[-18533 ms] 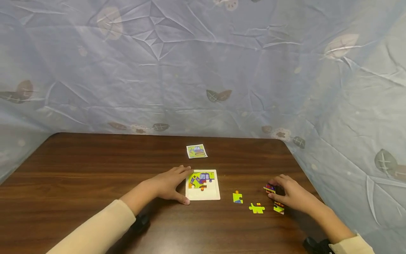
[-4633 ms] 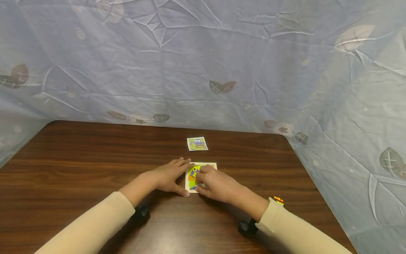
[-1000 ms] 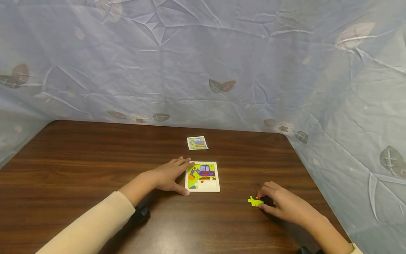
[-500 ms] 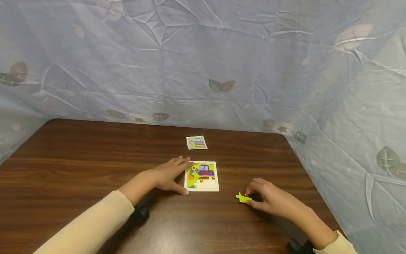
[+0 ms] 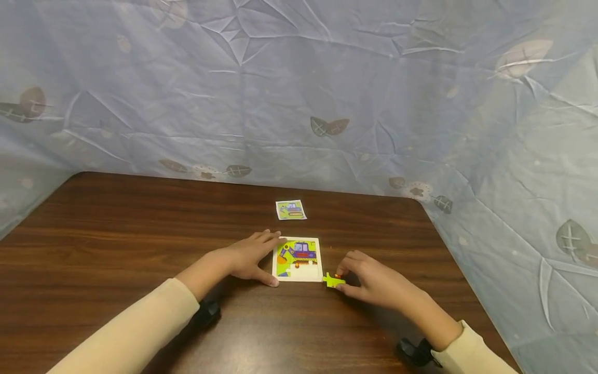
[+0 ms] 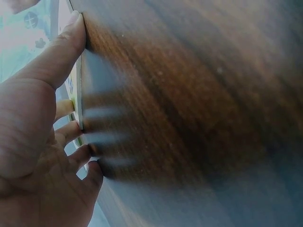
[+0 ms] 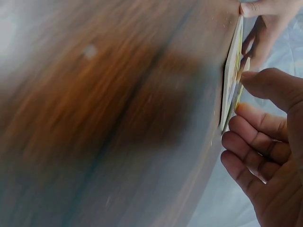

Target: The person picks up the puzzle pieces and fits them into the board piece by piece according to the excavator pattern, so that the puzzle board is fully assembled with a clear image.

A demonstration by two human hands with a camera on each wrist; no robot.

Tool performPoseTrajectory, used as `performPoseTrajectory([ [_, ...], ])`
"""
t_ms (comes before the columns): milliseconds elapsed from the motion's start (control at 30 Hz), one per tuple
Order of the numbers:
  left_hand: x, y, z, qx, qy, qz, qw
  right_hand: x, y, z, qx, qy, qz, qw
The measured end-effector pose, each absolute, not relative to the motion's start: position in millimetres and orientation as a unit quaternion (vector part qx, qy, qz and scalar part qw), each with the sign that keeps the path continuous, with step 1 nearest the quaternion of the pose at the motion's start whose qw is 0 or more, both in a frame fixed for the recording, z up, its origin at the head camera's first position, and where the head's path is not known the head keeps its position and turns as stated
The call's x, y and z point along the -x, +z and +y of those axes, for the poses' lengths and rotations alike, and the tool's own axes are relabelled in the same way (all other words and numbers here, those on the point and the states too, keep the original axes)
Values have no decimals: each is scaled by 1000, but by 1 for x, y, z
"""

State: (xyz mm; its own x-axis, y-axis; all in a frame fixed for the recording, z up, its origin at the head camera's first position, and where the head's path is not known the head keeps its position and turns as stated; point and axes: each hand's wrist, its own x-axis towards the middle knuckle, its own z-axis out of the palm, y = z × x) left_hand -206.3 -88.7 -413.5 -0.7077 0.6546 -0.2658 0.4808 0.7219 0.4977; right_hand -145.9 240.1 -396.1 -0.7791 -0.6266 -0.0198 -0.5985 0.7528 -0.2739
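A white-framed puzzle board (image 5: 297,259) lies on the brown table (image 5: 117,244), showing a partly filled digger picture with a blank patch low on its right side. My left hand (image 5: 252,257) rests flat against the board's left edge, thumb at its near corner; the left wrist view shows the thumb (image 6: 66,45) pressed on the board edge (image 6: 78,90). My right hand (image 5: 369,278) pinches a green puzzle piece (image 5: 333,281) on the table by the board's near right corner. In the right wrist view the piece (image 7: 239,92) sits beside the board edge (image 7: 232,80).
A small picture card (image 5: 290,209) of the same digger lies farther back on the table. Blue leaf-print cloth (image 5: 299,93) hangs behind and along the right side. The table's right edge runs close to my right forearm.
My right hand slid the green piece leftward across the table, from well right of the board up to its near right corner. The left hand stayed put.
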Motion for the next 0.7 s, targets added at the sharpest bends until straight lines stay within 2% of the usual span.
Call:
performPoseTrajectory([
  [700, 206, -415, -86, -309, 209, 904, 210, 168, -408, 181, 356, -80, 931, 17],
])
